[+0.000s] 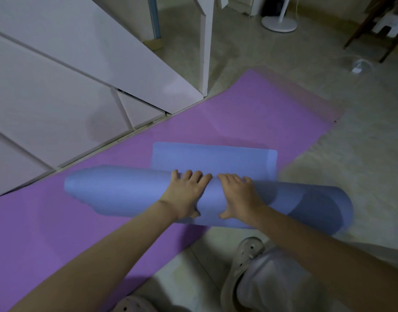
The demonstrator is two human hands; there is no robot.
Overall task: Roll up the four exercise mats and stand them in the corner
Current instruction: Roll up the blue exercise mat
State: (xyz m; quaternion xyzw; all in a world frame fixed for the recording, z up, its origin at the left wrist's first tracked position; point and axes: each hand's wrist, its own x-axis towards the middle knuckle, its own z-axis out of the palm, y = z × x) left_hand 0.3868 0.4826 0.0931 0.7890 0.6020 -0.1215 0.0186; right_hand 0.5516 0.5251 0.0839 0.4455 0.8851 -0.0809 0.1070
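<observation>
A blue mat [126, 192] lies on the floor [362, 154], almost wholly rolled into a thick tube, just ahead of the person's knees. The tube's long axis runs crosswise, from about 9 o'clock to a little past 3 o'clock, with the right end slightly nearer the person. Its left end narrows to a stepped cone, so the layers are not flush there; the right end is blurred. A short flat flap [213, 158] of the same mat is not yet rolled and points away toward 12 o'clock

The tube and flap rest on a purple mat [250, 109] spread flat, whose long axis runs from 7 o'clock to 1 o'clock along the foot of a white cabinet [58, 86]. The tube's right end overhangs the purple mat's edge

The left hand [184, 194] and the right hand [238, 197] sit side by side at the middle of the tube, index fingers nearly touching. Each lies palm down, fingers spread over the top toward 12 o'clock and thumb on the near side, pressing rather than clasping; neither holds anything else

At 5 o'clock are a pale perforated shoe [247, 251] and a light trouser leg [268, 273]. A round white fan base [279, 23] stands at 1 o'clock, well apart
</observation>
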